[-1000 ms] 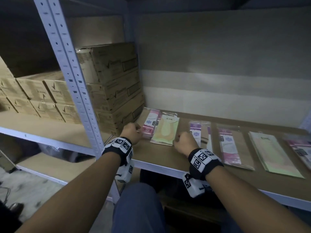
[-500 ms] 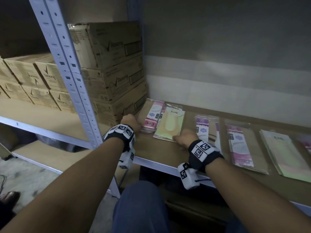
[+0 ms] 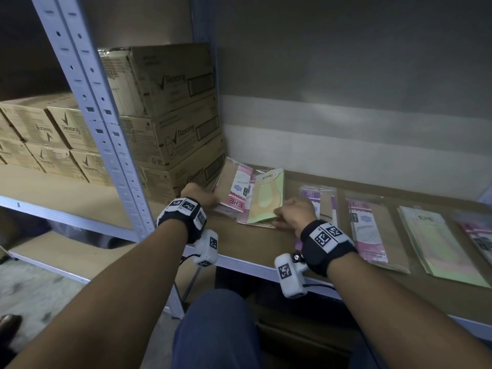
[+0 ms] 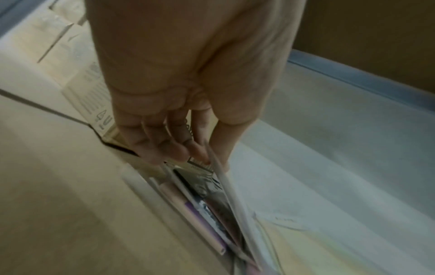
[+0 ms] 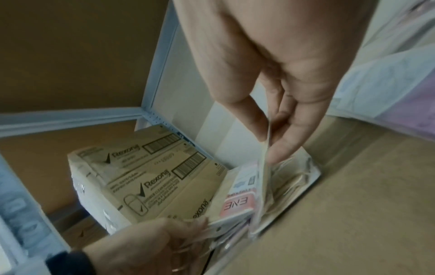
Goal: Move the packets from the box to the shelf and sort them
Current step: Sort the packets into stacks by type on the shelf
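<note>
Now tilted off the shelf: pink ENE packet pinched by left hand, yellow ENE packet pinched by right hand. Flat a second ago; probably being sorted.

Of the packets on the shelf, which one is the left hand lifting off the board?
The pink ENE packet at the far left, beside the Rexona cartons. The left hand tilts it up by its edge; the others to the right lie flat.
</note>
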